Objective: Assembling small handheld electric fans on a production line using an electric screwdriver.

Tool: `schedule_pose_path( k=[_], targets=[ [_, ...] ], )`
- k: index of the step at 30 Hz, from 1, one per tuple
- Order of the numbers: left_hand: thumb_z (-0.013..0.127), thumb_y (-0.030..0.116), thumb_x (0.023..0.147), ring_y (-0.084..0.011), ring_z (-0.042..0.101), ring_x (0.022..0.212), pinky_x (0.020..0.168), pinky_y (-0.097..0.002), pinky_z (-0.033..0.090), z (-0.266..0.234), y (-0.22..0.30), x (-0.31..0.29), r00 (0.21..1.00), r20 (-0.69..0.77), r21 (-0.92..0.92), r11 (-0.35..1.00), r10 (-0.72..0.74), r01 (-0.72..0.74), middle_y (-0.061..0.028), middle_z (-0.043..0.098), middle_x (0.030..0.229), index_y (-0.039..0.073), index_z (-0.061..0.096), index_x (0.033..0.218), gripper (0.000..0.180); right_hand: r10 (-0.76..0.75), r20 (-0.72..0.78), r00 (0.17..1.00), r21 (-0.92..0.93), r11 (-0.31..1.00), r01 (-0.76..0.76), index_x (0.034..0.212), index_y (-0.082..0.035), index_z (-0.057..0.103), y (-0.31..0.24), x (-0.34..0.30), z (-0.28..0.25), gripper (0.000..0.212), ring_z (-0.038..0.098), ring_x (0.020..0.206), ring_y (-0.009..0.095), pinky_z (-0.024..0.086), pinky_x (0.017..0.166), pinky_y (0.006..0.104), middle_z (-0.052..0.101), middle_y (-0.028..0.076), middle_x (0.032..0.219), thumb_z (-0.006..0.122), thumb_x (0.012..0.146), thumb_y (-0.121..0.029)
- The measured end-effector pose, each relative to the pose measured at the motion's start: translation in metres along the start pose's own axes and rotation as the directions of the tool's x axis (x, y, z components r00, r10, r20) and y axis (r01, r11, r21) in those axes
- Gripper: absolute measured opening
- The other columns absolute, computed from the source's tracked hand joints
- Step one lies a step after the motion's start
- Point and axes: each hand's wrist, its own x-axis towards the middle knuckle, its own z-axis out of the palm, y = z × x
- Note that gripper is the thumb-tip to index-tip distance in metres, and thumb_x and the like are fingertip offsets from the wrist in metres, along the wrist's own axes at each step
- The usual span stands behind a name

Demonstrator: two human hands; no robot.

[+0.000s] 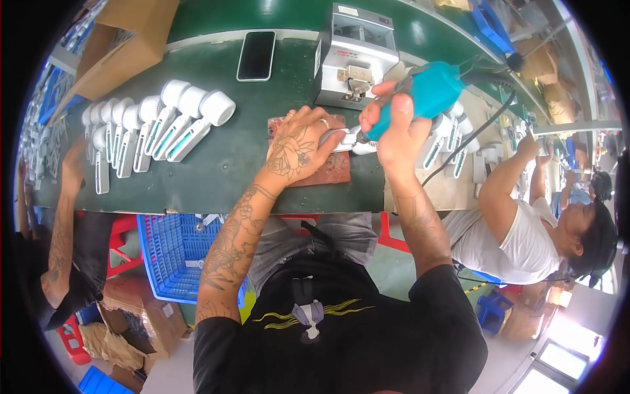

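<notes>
at the counter [236, 177], the left hand [296, 143] grips a white piece [344, 143] over a reddish pad [325, 176]; the right hand [399, 134], just beside the piece, clasps a teal power tool [434, 90].

The left hand [298, 146] partly hides a white piece [344, 140] whose full shape we cannot make out; at left, the view's edge cuts off a co-worker [60, 243].

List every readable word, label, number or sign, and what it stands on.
Nothing reads clearly.
Red print on the grey machine: too small and blurred.
White label on its top: too small.
Teal power tool: none legible.
Black shirt: printed picture, no legible words.
</notes>
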Motion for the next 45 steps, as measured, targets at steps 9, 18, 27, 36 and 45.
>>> schedule_pose_path(
  k=[9, 18, 27, 36, 45],
  targets=[
    [0.065, 0.03, 0.092, -0.0267, 0.058, 0.098, 0.094, -0.0452, 0.044, 0.002, 0.002, -0.002, 1.0, -0.006, 0.01, 1.0, 0.023, -0.023, -0.0034, 0.065, 0.101, 0.012, 0.074, 0.096, 0.021, 0.006, 0.04, 0.999, 0.026, 1.0, -0.007, 0.097, 0.003, 0.051, 0.017, -0.013, -0.006, 0.047, 0.054, 0.057, 0.019, 0.046, 0.055, 0.0327, 0.053, 0.008, 0.067, 0.056, 0.102, -0.043],
    [0.066, 0.028, 0.092, -0.0269, 0.058, 0.098, 0.093, -0.0449, 0.045, 0.003, 0.003, 0.004, 0.999, 0.008, 0.011, 0.999, 0.039, -0.04, -0.0037, 0.066, 0.105, 0.009, 0.073, 0.097, 0.021, 0.008, 0.044, 0.999, 0.103, 0.995, -0.013, 0.096, 0.0, 0.05, 0.024, -0.012, -0.008, 0.042, 0.055, 0.06, 0.019, 0.046, 0.055, 0.0332, 0.053, 0.009, 0.069, 0.058, 0.102, -0.04],
    [0.073, 0.029, 0.081, -0.0273, 0.064, 0.103, 0.095, -0.043, 0.049, 0.003, 0.011, -0.044, 0.929, 0.001, 0.358, 0.867, 0.37, -0.346, -0.01, 0.066, 0.104, 0.009, 0.067, 0.111, 0.036, 0.096, 0.024, 0.995, 0.465, 0.88, -0.096, 0.11, -0.005, 0.059, -0.006, -0.036, -0.029, 0.06, 0.051, 0.064, 0.018, 0.041, 0.056, 0.0323, 0.052, 0.003, 0.071, 0.056, 0.095, -0.062],
    [0.07, 0.016, 0.092, -0.0377, 0.065, 0.094, 0.086, -0.0435, 0.052, -0.211, -0.143, -0.146, 0.564, -0.826, 0.37, 0.746, -0.01, 0.554, -0.0202, 0.068, 0.102, -0.002, 0.065, 0.109, 0.025, 0.041, -0.016, 0.999, 0.22, 0.975, -0.037, 0.101, -0.004, 0.05, -0.029, -0.1, -0.06, 0.068, 0.039, 0.047, 0.013, 0.032, 0.044, 0.0265, 0.043, 0.003, 0.062, 0.053, 0.091, -0.072],
    [0.06, 0.018, 0.1, -0.0209, 0.061, 0.102, 0.091, -0.0384, 0.053, -0.321, -0.273, -0.242, 0.64, -0.744, 0.348, 0.706, -0.192, 0.617, -0.0116, 0.067, 0.109, -0.005, 0.064, 0.119, 0.031, 0.121, -0.099, 0.988, 0.12, 0.987, -0.109, 0.106, 0.004, 0.057, -0.024, -0.108, -0.063, 0.075, 0.059, 0.059, 0.019, 0.045, 0.052, 0.0313, 0.058, 0.008, 0.067, 0.066, 0.087, -0.068]
  ],
)
